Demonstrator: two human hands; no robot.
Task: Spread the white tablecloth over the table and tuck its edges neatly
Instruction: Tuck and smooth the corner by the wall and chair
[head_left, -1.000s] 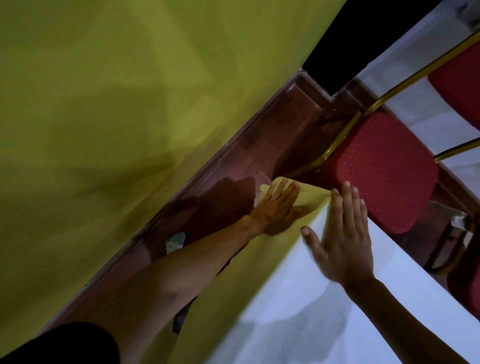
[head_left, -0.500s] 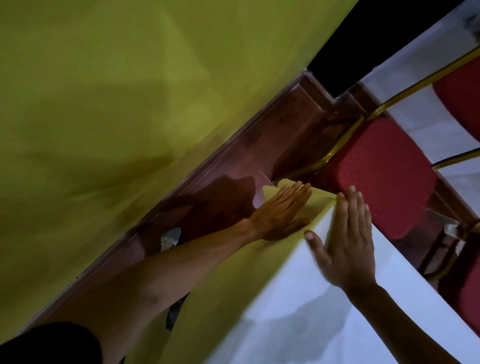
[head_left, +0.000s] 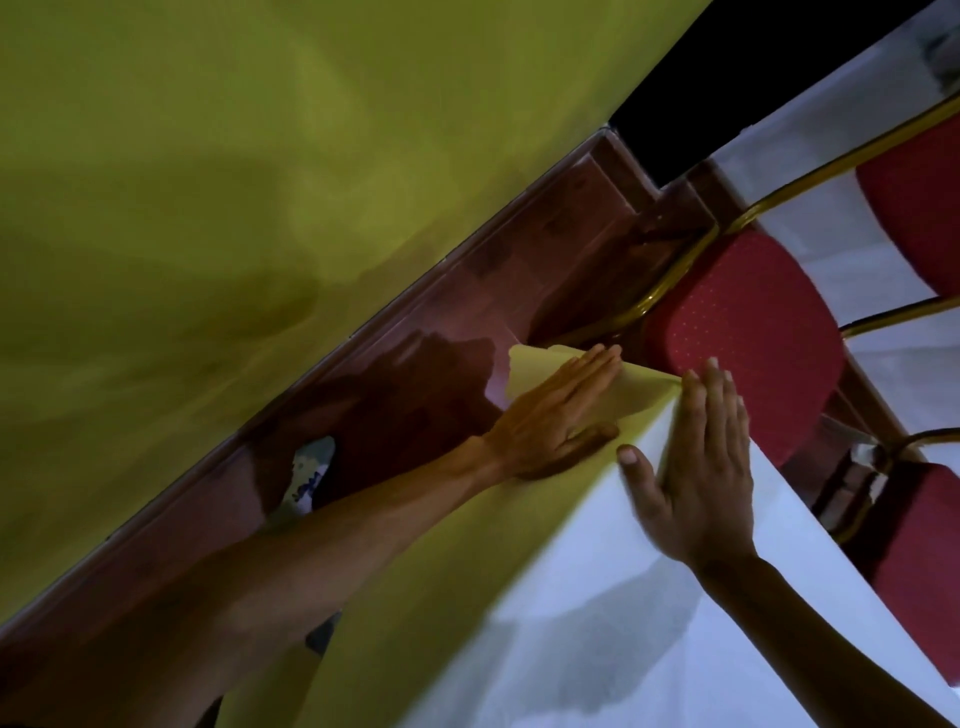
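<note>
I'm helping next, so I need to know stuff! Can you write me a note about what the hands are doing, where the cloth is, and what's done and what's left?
Left hand: flat, fingers straight, pressing the hanging side of the smooth white fabric tablecloth near the table corner.
Right hand: flat on the cloth's top at that corner.
Done: the cloth covers the tabletop here and lies smooth.
Left: the corner flap sticks out loose past the left fingertips; fold and tuck it. Other edges are out of view, so check them.
Nearby: a red padded chair with a gold metal frame stands close to the corner.
</note>
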